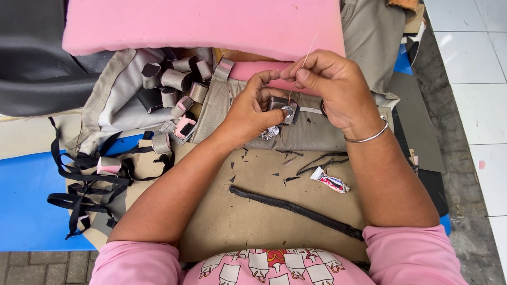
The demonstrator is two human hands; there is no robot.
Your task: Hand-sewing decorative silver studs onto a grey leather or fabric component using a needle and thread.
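- We pinch a thin pale thread [309, 50] between the thumb and fingertips of our right hand [330, 89]; the fingers are closed tight on it and the strand rises up and to the right of the knuckles.
- Our left hand [253, 113] is curled shut around a small dark strap piece [279, 103] with a round silver button [288, 111] on it; the thumb and forefinger grip its left edge.
- The two hands sit close together, the strap piece between them, near the middle of the scene.
- A few more shiny silver buttons [269, 132] lie just below our left hand.
- A thin metal bangle [369, 137] circles our right wrist.
- Under the hands lies folded tan fabric [311, 134], resting on a tan board [248, 211] scattered with small dark offcuts.
- Near us on the board lies a long black zipper strip [296, 208], running from the left down to the right.
- To the right of it lies a small squeezed glue tube [330, 181].
- To the left of the hands we see a heap of short grey fabric loops [177, 79], and nearer the left edge a tangle of black straps [84, 184].
- At the far side lies a thick pink foam slab [200, 24].
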